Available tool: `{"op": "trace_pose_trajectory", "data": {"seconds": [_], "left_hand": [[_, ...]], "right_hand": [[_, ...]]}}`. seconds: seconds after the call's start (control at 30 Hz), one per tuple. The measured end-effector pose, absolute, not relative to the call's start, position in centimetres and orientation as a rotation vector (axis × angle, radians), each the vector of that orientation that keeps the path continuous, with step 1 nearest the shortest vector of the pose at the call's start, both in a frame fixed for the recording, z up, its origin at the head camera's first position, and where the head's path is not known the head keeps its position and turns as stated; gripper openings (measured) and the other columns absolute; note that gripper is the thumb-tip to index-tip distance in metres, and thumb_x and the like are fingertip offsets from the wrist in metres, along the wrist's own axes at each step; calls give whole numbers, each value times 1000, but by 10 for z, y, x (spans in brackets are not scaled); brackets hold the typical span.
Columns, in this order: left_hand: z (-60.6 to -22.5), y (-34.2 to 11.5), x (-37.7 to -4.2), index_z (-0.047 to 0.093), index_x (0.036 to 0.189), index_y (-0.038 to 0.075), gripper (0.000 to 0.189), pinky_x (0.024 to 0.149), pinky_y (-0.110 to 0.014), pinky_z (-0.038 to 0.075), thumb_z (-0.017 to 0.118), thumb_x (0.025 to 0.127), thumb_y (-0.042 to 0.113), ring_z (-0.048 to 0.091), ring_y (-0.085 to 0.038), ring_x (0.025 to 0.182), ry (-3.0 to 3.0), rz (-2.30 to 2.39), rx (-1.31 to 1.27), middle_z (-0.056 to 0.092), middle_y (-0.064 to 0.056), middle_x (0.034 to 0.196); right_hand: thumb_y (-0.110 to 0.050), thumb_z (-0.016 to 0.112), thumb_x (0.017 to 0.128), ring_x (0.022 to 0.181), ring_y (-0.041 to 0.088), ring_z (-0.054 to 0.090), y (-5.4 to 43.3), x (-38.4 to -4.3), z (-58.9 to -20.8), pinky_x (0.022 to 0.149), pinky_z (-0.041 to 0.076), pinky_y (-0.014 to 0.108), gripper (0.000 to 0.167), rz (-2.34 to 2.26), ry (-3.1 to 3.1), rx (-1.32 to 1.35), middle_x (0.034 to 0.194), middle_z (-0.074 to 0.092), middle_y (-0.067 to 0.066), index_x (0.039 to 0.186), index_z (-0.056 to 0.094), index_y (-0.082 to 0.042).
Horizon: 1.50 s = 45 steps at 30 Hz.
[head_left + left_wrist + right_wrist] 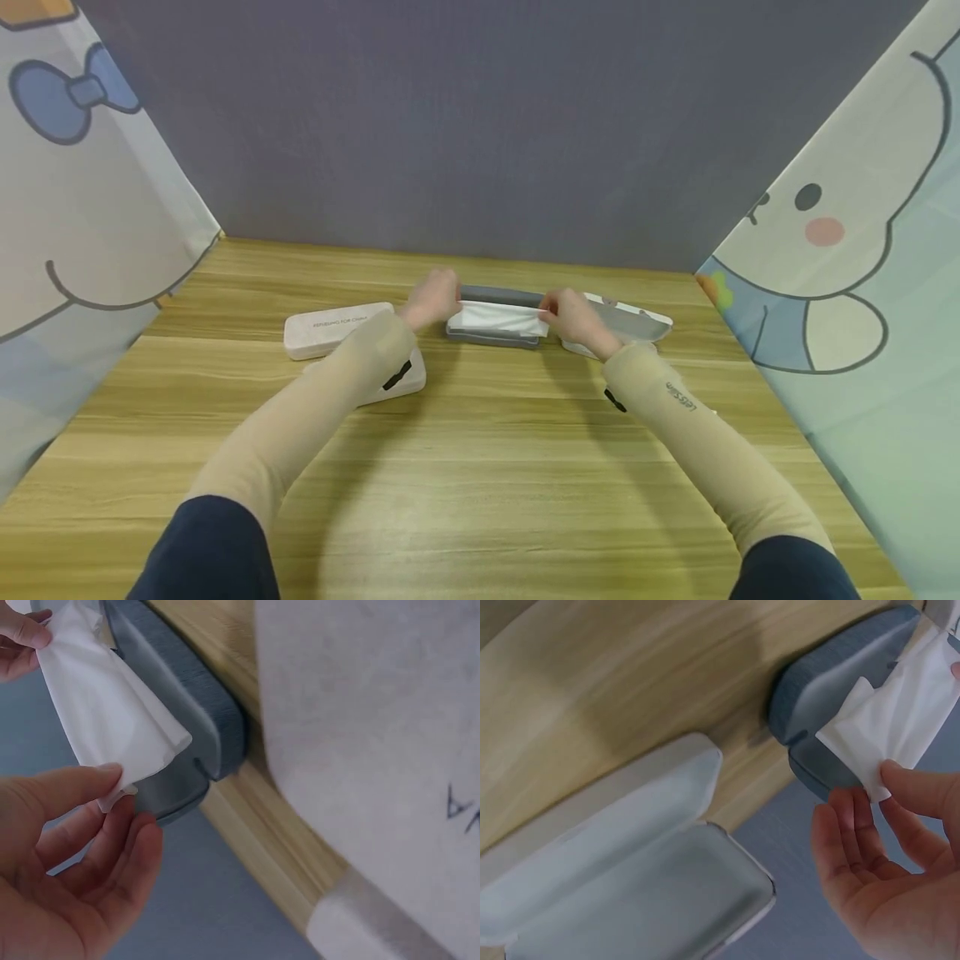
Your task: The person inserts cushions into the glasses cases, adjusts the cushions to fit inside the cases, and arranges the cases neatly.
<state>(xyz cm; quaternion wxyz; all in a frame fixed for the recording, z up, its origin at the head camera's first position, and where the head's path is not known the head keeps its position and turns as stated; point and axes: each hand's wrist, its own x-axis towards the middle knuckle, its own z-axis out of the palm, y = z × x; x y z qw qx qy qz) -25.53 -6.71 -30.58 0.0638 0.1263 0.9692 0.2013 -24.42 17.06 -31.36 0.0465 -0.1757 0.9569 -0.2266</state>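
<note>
A folded white cloth (495,318) is stretched over a grey-blue glasses case (498,294) that lies open at the back middle of the table. My left hand (435,298) pinches the cloth's left end between thumb and fingers. At the other end, my right hand (576,318) pinches a corner in the same way. In the left wrist view, the cloth (105,705) hangs in loose folds in front of the case's hollow (176,697). The right wrist view has the thumb and fingertips of the right hand (900,855) on its lower corner.
Right of the grey-blue case, another glasses case (633,321) lies open with a smooth grey inside. A pale lettered case (322,329) lies at the left, and a second pale case (408,379) sits partly behind my left forearm. A grey panel (465,125) rises behind the table.
</note>
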Motion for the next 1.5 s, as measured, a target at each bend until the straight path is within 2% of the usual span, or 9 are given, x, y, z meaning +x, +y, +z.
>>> {"op": "trace_pose_trajectory", "data": {"seconds": [0.2,0.37,0.47,0.53,0.77,0.9,1.07,1.23,1.5], "left_hand": [[-314,-63,-261,34,57,12,37,43,-21,24,54,85,-2,26,-11,51,2947,558,301,29,1,54],[-321,-59,-262,54,83,4,9,51,-25,39,51,87,-4,45,-17,67,2966,543,198,54,-8,80],[-324,-57,-262,61,98,1,18,54,-29,43,47,87,-5,50,-20,74,2981,543,148,62,-14,95],[-326,-56,-261,62,101,1,21,55,-30,44,47,87,-5,51,-21,75,2992,533,120,64,-15,99],[-332,-50,-258,63,93,3,19,51,-29,43,46,88,-4,52,-20,69,3004,542,32,65,-12,90],[-338,-48,-258,60,84,5,16,52,-29,43,47,86,-6,49,-18,64,2995,585,-9,58,-8,80],[-344,-48,-259,50,70,8,23,47,-26,37,47,89,-5,41,-15,56,2973,607,-14,48,-5,69],[-345,-49,-260,55,76,5,20,43,-23,32,46,92,-3,36,-12,51,2954,626,-27,44,-4,66],[-345,-54,-261,62,90,2,17,42,-22,33,45,93,-1,38,-12,52,2931,603,-30,49,-6,72]], "right_hand": [[-10,57,93,63,16,45,167,-250,-325,57,35,24,19,-649,2966,-492,77,59,11,100,68,5],[-11,57,93,64,16,48,164,-251,-332,57,36,24,21,-623,2968,-453,82,62,13,103,68,4],[-11,56,93,64,15,47,162,-252,-334,55,36,23,22,-608,2961,-428,82,62,13,105,67,4],[-11,56,93,63,15,47,162,-252,-335,55,36,23,22,-609,2954,-413,82,62,13,105,67,4],[-10,56,93,71,20,58,161,-252,-343,62,48,29,20,-543,2996,-407,90,68,16,105,67,2],[-11,55,94,78,24,64,158,-251,-350,71,54,36,22,-509,3015,-409,98,70,18,108,66,2],[-11,54,95,82,27,65,155,-249,-354,74,55,40,21,-497,3037,-421,100,70,19,107,66,3],[-12,53,97,82,27,65,153,-249,-355,74,55,41,23,-498,3054,-438,102,70,19,110,65,2],[-11,50,98,82,28,65,154,-248,-355,73,54,41,26,-559,3045,-436,104,69,21,116,62,4]]}}
